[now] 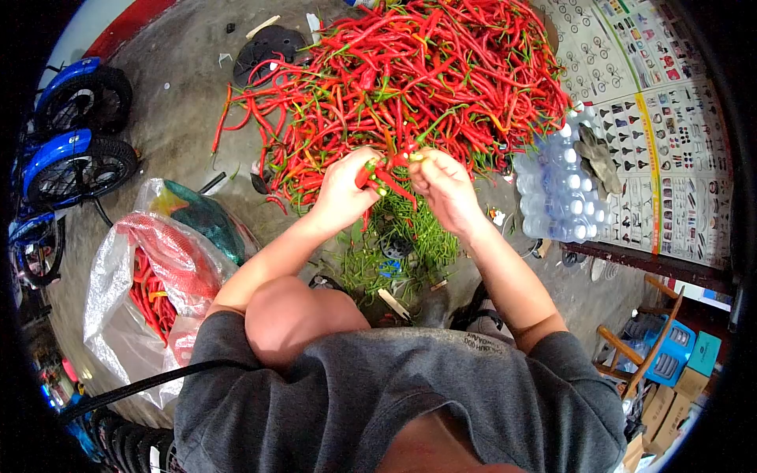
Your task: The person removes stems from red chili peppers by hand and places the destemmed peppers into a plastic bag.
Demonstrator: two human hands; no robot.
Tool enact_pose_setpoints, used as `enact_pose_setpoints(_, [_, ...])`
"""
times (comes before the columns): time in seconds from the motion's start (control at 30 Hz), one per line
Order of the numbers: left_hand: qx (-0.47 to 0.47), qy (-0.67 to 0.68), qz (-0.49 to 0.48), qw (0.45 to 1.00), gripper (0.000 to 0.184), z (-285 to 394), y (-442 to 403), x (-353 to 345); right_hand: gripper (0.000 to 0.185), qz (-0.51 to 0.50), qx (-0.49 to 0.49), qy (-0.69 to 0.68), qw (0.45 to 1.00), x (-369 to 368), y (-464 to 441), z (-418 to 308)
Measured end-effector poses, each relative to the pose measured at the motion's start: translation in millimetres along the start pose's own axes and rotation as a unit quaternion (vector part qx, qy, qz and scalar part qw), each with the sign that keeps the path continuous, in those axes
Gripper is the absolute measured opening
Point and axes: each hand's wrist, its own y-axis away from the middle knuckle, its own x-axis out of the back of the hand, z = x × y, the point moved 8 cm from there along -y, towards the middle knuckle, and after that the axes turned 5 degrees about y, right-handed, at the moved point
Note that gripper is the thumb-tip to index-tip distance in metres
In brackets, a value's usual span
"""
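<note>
My left hand (344,188) is closed around several red chili peppers (402,190), whose cut or bare green ends poke out by the thumb. Close beside it, my right hand (447,188) pinches the green stem end of a chili between thumb and fingers. Both hands hover at the near edge of a big heap of red chilies (426,71) on the floor. Below them, between my feet, lies a loose pile of green stems (418,236). The tips of my right fingers are partly hidden.
A clear plastic bag (110,307) with red chilies stands at my left, near small blue-fendered bikes (59,158). Wrapped water bottles (556,189) with a glove (597,160) on top sit right of the heap. A wooden chair (643,347) and cardboard boxes (666,414) are lower right.
</note>
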Motion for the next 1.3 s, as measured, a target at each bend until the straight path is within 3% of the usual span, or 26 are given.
enact_pose_setpoints(0.03, [0.000,0.000,0.001,1.000,0.031,-1.7,0.9,1.8,0.022,0.019,0.017,-0.006,1.000,4.9,0.0,-4.3])
enact_pose_setpoints(0.07, [0.018,-0.005,-0.001,1.000,0.031,-7.7,2.9,2.9,0.026,-0.058,0.041,0.005,0.997,4.3,-3.1,-12.8])
enact_pose_setpoints(0.1, [0.036,-0.009,-0.004,0.999,0.030,-12.9,4.0,2.5,0.032,-0.003,0.009,0.051,0.999,11.9,-0.9,-17.7])
enact_pose_setpoints(0.13, [-0.028,-0.045,-0.009,0.999,0.029,-4.2,3.1,0.0,0.032,0.034,-0.002,0.186,0.982,19.1,-2.5,-23.2])
enact_pose_setpoints(0.17, [-0.058,-0.075,-0.015,0.995,0.027,1.0,4.5,-3.4,0.032,0.070,-0.013,0.317,0.946,26.1,-5.6,-27.4])
enact_pose_setpoints(0.23, [-0.090,-0.110,-0.065,0.988,0.025,7.2,2.8,-13.0,0.028,0.108,0.104,0.534,0.832,22.3,-7.0,-44.7])
enact_pose_setpoints(0.3, [-0.103,-0.130,-0.073,0.983,0.024,7.7,2.6,-15.3,0.020,0.100,0.094,0.490,0.861,27.4,-9.3,-35.9])
enact_pose_setpoints(0.4, [-0.135,-0.165,-0.080,0.974,0.021,12.6,4.0,-16.4,0.014,0.115,-0.023,0.309,0.944,33.6,-5.5,-18.4])
enact_pose_setpoints(0.53, [-0.166,-0.195,-0.082,0.963,0.020,17.3,6.3,-17.1,0.014,0.098,-0.061,0.155,0.981,35.3,-2.7,-0.7])
enact_pose_setpoints(0.67, [-0.202,-0.212,-0.096,0.951,0.024,15.8,11.6,-18.1,0.014,0.088,-0.099,0.020,0.991,39.1,2.3,18.4])
enact_pose_setpoints(0.83, [-0.215,-0.257,-0.097,0.937,0.026,12.6,11.2,-18.9,0.009,0.151,-0.130,0.111,0.974,47.1,8.1,16.2])
enact_pose_setpoints(0.97, [-0.209,-0.256,-0.089,0.940,0.026,6.9,8.6,-12.0,0.016,0.071,-0.145,-0.024,0.987,27.9,13.6,20.3])
enact_pose_setpoints(1.03, [-0.178,-0.279,-0.108,0.937,0.025,-5.8,7.3,-9.3,0.018,-0.057,-0.204,-0.125,0.969,2.0,21.0,20.9])
enact_pose_setpoints(1.1, [-0.148,-0.259,-0.097,0.949,0.028,-15.4,9.2,-4.2,0.020,-0.092,-0.221,-0.114,0.964,-1.0,22.4,17.2])
enact_pose_setpoints(1.17, [0.051,-0.055,0.001,0.997,0.028,-43.5,7.8,17.0,0.021,-0.154,-0.201,0.213,0.944,3.0,14.0,11.3])
enact_pose_setpoints(1.2, [0.146,0.090,0.041,0.984,0.024,-75.9,13.3,16.5,0.029,-0.172,-0.155,0.430,0.873,15.6,1.3,11.9])
enact_pose_setpoints(1.23, [0.144,0.181,0.073,0.970,0.022,-71.8,7.8,21.8,0.037,-0.138,-0.058,0.700,0.698,15.7,-12.8,-8.7])
enact_pose_setpoints(1.3, [0.231,0.411,0.114,0.874,0.024,-73.4,7.7,21.8,0.042,-0.053,-0.113,0.781,0.612,27.7,-50.0,-16.0])
